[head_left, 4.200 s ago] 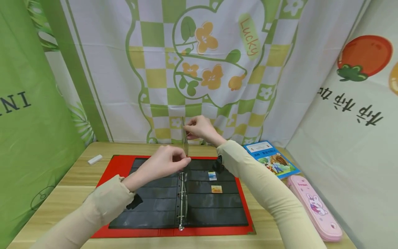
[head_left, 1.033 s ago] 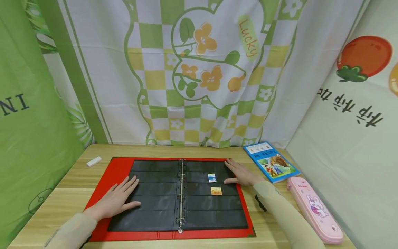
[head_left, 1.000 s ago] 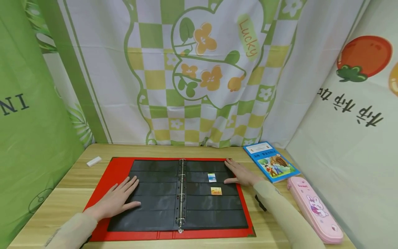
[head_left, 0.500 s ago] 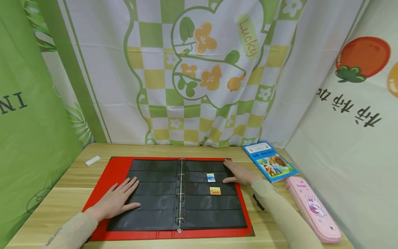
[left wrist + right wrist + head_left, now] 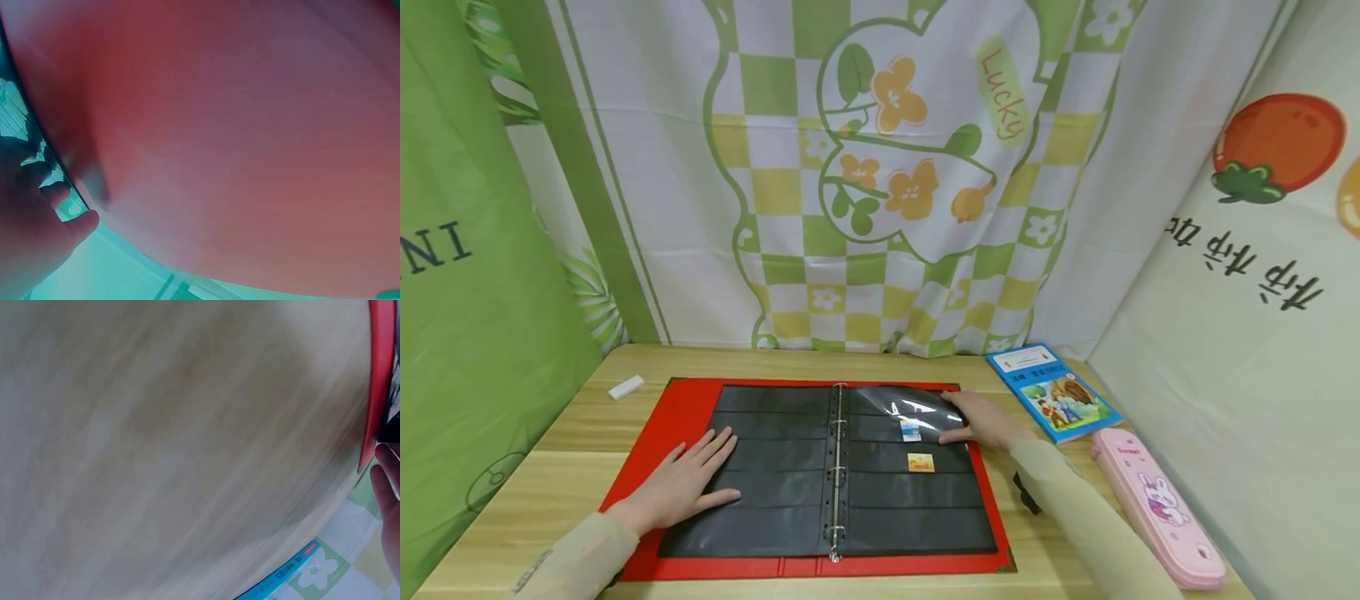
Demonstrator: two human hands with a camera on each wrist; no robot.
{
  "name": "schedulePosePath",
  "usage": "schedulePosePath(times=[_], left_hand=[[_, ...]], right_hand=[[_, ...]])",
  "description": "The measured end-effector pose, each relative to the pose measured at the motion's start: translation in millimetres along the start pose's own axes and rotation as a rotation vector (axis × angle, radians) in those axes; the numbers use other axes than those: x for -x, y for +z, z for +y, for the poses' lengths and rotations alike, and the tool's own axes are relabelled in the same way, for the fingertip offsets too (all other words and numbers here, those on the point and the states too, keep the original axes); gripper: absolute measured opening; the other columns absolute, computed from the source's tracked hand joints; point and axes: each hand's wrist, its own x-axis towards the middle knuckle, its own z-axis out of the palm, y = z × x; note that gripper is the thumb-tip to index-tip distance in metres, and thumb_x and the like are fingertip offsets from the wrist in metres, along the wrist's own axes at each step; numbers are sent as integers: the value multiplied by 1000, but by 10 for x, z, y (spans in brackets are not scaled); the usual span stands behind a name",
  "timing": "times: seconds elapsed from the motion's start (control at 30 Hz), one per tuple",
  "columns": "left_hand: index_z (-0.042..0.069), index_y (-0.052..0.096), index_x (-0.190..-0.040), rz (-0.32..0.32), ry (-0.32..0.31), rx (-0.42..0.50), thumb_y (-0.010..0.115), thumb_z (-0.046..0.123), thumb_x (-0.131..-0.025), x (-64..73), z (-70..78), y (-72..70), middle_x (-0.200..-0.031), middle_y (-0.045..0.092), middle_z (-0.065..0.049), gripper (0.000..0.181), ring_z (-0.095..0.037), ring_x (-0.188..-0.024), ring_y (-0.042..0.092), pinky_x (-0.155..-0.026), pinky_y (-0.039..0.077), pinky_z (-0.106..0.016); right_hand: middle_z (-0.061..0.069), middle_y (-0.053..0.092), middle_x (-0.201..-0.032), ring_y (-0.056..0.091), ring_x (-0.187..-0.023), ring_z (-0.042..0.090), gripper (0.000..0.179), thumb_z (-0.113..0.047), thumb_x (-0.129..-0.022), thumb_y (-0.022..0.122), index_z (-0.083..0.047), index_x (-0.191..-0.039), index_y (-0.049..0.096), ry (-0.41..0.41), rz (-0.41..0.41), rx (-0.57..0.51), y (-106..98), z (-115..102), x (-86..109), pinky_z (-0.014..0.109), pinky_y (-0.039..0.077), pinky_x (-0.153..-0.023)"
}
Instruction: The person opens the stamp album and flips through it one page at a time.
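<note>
A red ring-binder stamp album [image 5: 655, 433] lies spread on the table, with black pocket pages on either side of its metal rings [image 5: 837, 475]. My left hand [image 5: 681, 487] rests flat on the left page [image 5: 775, 454], fingers spread. My right hand [image 5: 981, 419] pinches the outer upper corner of the right page [image 5: 917, 529], which bends up with a bright glare. In the right wrist view, the fingertips of that hand [image 5: 389, 500] meet the black page corner [image 5: 390, 428]. A blue-and-white stamp [image 5: 911, 430] and an orange stamp [image 5: 921, 462] sit in the right page's pockets.
A blue picture book [image 5: 1056, 392] lies at the back right, beyond my right hand. A pink pencil case [image 5: 1159, 508] lies along the right edge of the wooden table [image 5: 572, 442]. At the back left is a small white block [image 5: 627, 387]. Printed curtains surround the table.
Earlier, both hands held up a page over the rings; then they lay on the open album. Now my right hand has raised the right page's upper corner. My left hand stays in place.
</note>
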Motion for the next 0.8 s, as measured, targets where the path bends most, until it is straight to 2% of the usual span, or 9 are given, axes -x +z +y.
schedulePosePath(times=[0.1,0.27,0.5,0.57,0.63,0.7,0.8], left_hand=[[6,40,-151,-5,-6,13,53,71,-87,-1,7,1,-160,36,-15,92,-42,-146,35,-112,29,-69],[6,40,-152,-19,-8,17,52,73,-87,3,12,-6,-160,35,-15,94,-43,-146,34,-112,29,-69],[6,40,-152,-21,-12,16,52,73,-87,1,1,-13,-160,35,-15,94,-43,-146,34,-111,30,-69],[6,40,-152,-16,-13,14,52,73,-87,-1,-4,-13,-160,35,-15,93,-42,-146,35,-112,30,-69],[6,40,-151,-12,-10,14,52,72,-87,-2,-4,-17,-160,36,-15,93,-43,-146,35,-111,30,-69],[6,41,-151,-5,-2,12,53,71,-87,-4,-1,-17,-159,37,-16,92,-43,-145,36,-111,31,-69],[5,41,-151,-5,-4,19,54,71,-87,-6,1,-15,-159,37,-16,92,-43,-145,35,-111,30,-69]], right_hand=[[21,57,-139,56,-127,39,88,-52,-78,78,1,-142,50,-5,18,-15,5,2,1,55,45,-105],[24,57,-138,57,-125,39,87,-47,-78,81,5,-140,50,4,21,-84,-12,-19,17,54,47,-103],[34,41,-149,43,-137,49,87,-36,-84,79,12,-145,40,37,67,-160,-101,-123,81,60,40,-110],[35,39,-149,49,-131,49,81,-31,-87,76,12,-145,39,64,88,-160,-113,-153,98,59,44,-106],[36,51,-137,60,-115,46,75,-26,-91,72,12,-145,38,104,105,-170,-122,-179,112,56,52,-93],[35,56,-130,63,-107,44,69,-22,-92,70,13,-144,39,170,132,-190,-135,-214,134,54,54,-88],[32,63,-115,65,-100,42,56,-17,-94,66,15,-135,47,273,153,-286,-173,-266,176,50,56,-83]])
